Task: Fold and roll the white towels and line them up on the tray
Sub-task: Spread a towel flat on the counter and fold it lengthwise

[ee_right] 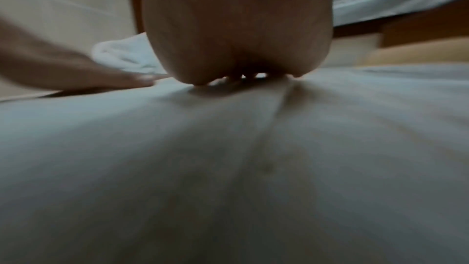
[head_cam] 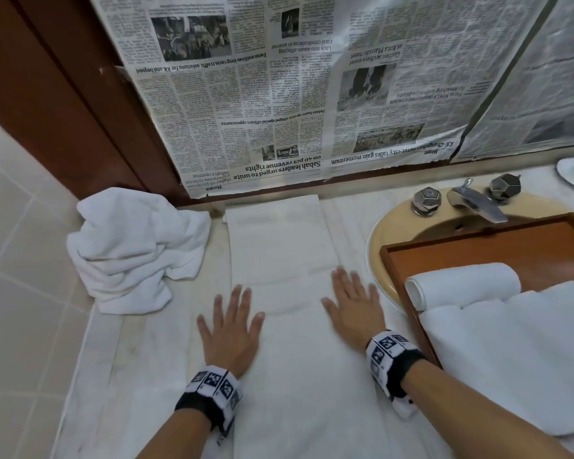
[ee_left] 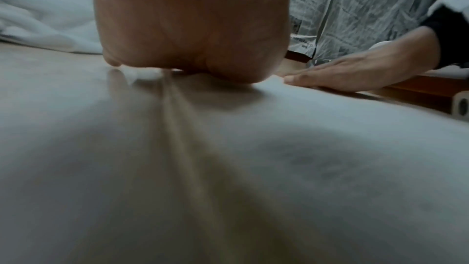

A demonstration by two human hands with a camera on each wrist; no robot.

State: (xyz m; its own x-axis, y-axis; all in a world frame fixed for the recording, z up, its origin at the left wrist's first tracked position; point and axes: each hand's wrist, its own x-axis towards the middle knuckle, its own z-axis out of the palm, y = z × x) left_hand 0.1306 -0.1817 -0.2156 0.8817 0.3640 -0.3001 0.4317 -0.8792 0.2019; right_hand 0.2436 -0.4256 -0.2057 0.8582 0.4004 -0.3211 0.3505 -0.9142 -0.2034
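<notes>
A bathroom: marble vanity counter [head_cam: 140,342] with inset basin [head_cam: 388,233], chrome faucet [head_cam: 474,202], tiled wall [head_cam: 20,260].

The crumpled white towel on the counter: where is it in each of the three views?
Head: crumpled towel at left, beside the flat towel.
Left wrist: upper left corner, behind the left hand.
Right wrist: small white heap at middle left.
Shared landmark: the newspaper on the wall.

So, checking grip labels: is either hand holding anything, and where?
Nothing is held. The left hand and right hand press flat on the folded towel.
</notes>
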